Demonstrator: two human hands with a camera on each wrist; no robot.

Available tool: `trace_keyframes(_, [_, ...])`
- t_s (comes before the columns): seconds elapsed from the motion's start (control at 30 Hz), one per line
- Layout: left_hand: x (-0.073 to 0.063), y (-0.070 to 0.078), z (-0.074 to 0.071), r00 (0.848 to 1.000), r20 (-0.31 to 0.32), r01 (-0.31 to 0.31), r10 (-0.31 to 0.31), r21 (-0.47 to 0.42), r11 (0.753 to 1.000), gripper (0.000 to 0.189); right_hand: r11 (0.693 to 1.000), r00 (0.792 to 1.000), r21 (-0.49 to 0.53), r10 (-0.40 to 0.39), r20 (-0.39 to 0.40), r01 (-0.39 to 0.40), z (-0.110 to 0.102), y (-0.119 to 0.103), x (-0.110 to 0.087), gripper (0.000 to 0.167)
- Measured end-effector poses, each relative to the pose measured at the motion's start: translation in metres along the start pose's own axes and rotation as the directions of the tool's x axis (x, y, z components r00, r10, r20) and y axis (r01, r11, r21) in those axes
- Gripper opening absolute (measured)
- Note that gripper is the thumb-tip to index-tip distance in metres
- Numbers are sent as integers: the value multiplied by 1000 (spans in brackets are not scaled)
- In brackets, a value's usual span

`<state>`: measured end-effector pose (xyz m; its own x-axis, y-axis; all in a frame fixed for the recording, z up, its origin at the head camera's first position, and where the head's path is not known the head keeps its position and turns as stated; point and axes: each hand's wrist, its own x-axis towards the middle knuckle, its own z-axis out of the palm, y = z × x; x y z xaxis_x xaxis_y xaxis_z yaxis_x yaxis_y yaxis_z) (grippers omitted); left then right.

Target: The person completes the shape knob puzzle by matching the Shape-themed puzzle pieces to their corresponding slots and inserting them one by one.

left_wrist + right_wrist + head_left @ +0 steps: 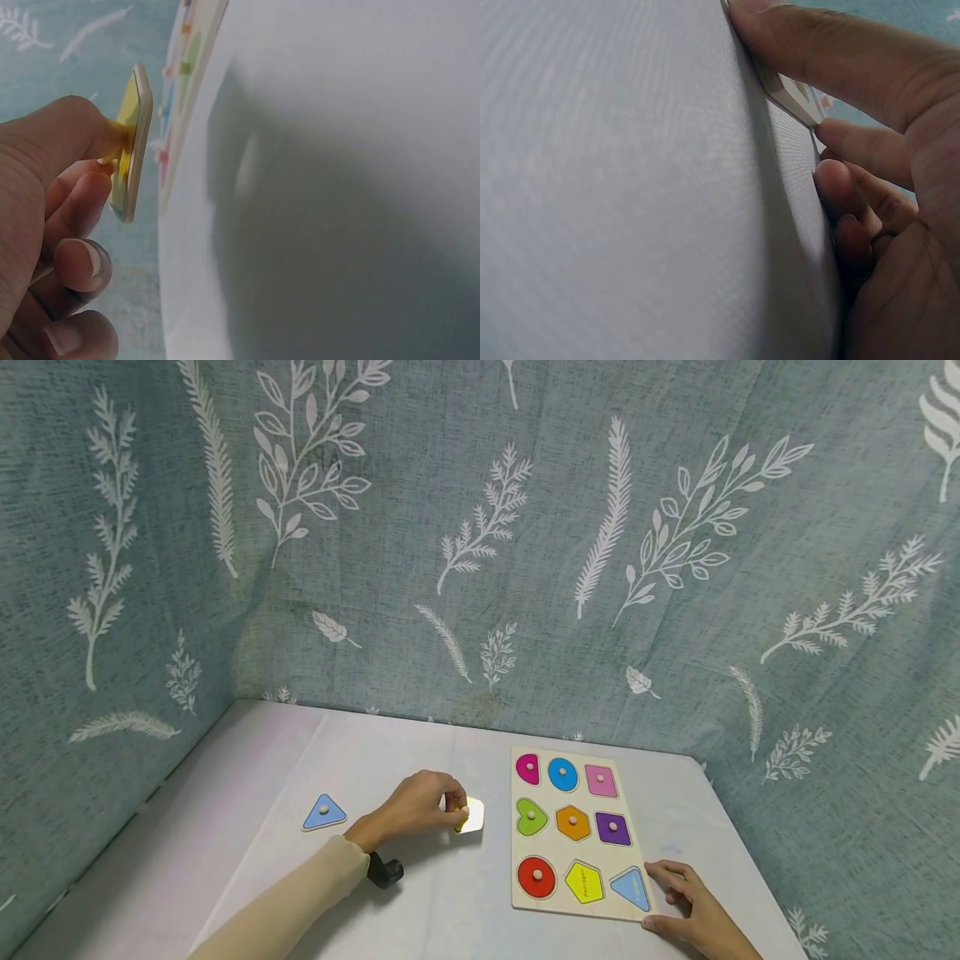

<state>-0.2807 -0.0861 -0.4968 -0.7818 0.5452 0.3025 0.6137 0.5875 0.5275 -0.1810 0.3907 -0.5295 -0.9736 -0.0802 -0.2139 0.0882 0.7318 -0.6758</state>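
Note:
My left hand (416, 804) pinches the knob of a yellow puzzle piece (138, 142) between thumb and forefinger, holding it tilted above the table. Glare whitens the piece's face in the head view. To its right lies a wooden shape puzzle board (558, 853). Bare recesses show at the yellow pentagon (584, 882) and the blue triangle (632, 888); the other shapes have knobbed pieces. My right hand (696, 906) holds the board's near right corner, thumb at the near edge and forefinger at the side, other fingers curled. A blue triangle piece (324, 812) lies left of my left hand.
A white cloth covers the table (420, 902). Patterned grey-green curtains (480, 568) hang behind it and at both sides. Under my left wrist is a black wrist-camera mount (386, 871).

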Motion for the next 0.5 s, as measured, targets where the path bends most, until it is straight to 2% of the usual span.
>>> trace_keyframes(0.23, [4, 9, 7, 1000, -4, -13, 13, 2, 1000, 6, 1000, 1000, -18, 6, -8, -6, -1, -3, -1, 88])
trace_keyframes(0.5, [11, 16, 16, 999, 35, -22, 23, -19, 1000, 4, 1000, 1000, -12, 0, -4, 0, 0, -4, -2, 87])
